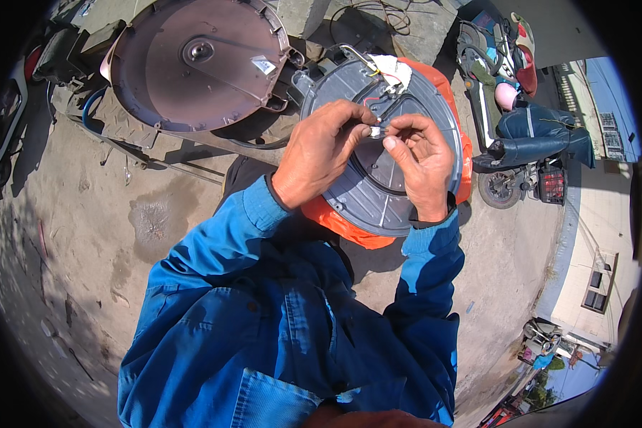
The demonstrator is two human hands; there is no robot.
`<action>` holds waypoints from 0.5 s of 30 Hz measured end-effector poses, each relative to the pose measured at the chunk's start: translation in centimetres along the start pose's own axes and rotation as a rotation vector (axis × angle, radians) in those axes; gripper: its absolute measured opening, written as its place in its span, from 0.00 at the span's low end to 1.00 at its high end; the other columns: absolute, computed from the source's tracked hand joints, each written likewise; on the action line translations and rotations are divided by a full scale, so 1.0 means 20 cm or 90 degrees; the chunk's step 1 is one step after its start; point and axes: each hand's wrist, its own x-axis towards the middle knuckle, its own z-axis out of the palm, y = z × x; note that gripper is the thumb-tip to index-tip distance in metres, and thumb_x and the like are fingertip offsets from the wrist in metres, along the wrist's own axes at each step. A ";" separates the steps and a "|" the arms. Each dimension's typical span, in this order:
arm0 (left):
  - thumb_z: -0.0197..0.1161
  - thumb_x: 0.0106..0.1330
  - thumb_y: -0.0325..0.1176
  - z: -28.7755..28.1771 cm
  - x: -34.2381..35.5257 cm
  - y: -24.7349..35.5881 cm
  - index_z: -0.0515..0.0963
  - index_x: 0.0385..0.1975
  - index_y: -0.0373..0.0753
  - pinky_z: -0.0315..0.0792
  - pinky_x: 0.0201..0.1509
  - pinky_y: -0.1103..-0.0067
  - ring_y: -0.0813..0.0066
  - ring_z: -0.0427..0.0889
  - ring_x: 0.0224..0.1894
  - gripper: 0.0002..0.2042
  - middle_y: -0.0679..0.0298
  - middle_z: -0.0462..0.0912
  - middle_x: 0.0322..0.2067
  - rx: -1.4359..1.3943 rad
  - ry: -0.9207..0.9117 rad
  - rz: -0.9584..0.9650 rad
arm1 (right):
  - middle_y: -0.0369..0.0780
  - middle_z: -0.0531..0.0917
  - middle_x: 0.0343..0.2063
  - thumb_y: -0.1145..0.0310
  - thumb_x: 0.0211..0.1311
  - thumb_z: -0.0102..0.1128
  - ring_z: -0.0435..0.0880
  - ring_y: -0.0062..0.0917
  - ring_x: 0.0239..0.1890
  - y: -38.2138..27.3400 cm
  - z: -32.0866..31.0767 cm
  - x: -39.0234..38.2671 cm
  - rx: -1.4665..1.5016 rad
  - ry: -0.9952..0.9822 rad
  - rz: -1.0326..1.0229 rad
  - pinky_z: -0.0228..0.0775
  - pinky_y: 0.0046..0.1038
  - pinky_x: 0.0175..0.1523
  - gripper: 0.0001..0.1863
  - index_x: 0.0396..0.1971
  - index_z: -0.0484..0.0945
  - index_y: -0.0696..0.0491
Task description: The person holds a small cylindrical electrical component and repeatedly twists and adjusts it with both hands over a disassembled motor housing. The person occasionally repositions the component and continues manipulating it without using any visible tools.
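Observation:
My left hand (326, 146) and my right hand (422, 153) meet above a round grey plastic housing (346, 196). Between their fingertips is a small white piece (376, 132), perhaps a wire connector; it is too small to tell. Thumb and forefinger of each hand pinch at opposite ends of it. A thin red wire (369, 102) runs over the housing just beyond my fingers. Farther up, a crumpled white sheet (394, 73) lies at the housing's far edge. Ribs and a raised ring shape the housing's face, partly hidden by my hands.
Orange plastic sheeting (349, 232) lies under the housing. At the far left stands a large brown round cover (185, 85) with a central hub. A parked scooter (503, 160) with a dark green cover is at the right, on the concrete ground (510, 250).

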 end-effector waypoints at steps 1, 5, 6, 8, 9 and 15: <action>0.71 0.76 0.26 0.00 0.00 0.00 0.85 0.52 0.35 0.84 0.53 0.67 0.54 0.91 0.49 0.09 0.52 0.90 0.47 0.000 -0.001 0.000 | 0.39 0.89 0.46 0.80 0.72 0.74 0.88 0.21 0.49 0.00 0.00 0.00 0.001 0.002 0.000 0.82 0.26 0.57 0.15 0.55 0.83 0.60; 0.70 0.77 0.26 0.00 0.00 0.00 0.84 0.53 0.34 0.85 0.51 0.67 0.54 0.92 0.47 0.09 0.51 0.90 0.46 0.001 0.003 0.002 | 0.39 0.89 0.46 0.80 0.72 0.75 0.89 0.21 0.49 0.00 0.00 0.00 0.010 0.017 0.020 0.82 0.25 0.57 0.15 0.54 0.83 0.59; 0.70 0.78 0.26 0.00 0.00 0.00 0.84 0.53 0.34 0.85 0.51 0.67 0.54 0.92 0.47 0.09 0.51 0.91 0.46 -0.001 0.000 -0.015 | 0.39 0.89 0.46 0.80 0.72 0.75 0.88 0.21 0.48 0.00 0.00 0.00 -0.008 0.015 0.010 0.82 0.25 0.56 0.14 0.54 0.83 0.60; 0.70 0.78 0.26 0.00 0.00 0.00 0.84 0.53 0.34 0.85 0.50 0.67 0.54 0.93 0.46 0.08 0.50 0.91 0.47 -0.003 0.002 -0.033 | 0.39 0.89 0.46 0.80 0.73 0.74 0.88 0.20 0.47 0.00 0.01 0.00 -0.008 0.020 0.012 0.82 0.25 0.55 0.14 0.54 0.83 0.60; 0.69 0.78 0.26 0.00 0.00 0.00 0.84 0.53 0.34 0.85 0.50 0.67 0.54 0.93 0.46 0.08 0.50 0.91 0.46 -0.008 0.004 -0.030 | 0.38 0.89 0.45 0.80 0.73 0.74 0.88 0.20 0.46 0.00 0.01 0.00 -0.030 0.016 -0.005 0.82 0.24 0.53 0.13 0.53 0.83 0.60; 0.68 0.79 0.25 -0.01 0.00 0.01 0.83 0.53 0.34 0.86 0.51 0.68 0.55 0.94 0.46 0.08 0.50 0.92 0.46 -0.018 -0.004 -0.029 | 0.37 0.88 0.45 0.81 0.71 0.74 0.87 0.19 0.42 0.00 0.03 0.02 -0.136 0.017 -0.095 0.80 0.23 0.47 0.11 0.49 0.86 0.59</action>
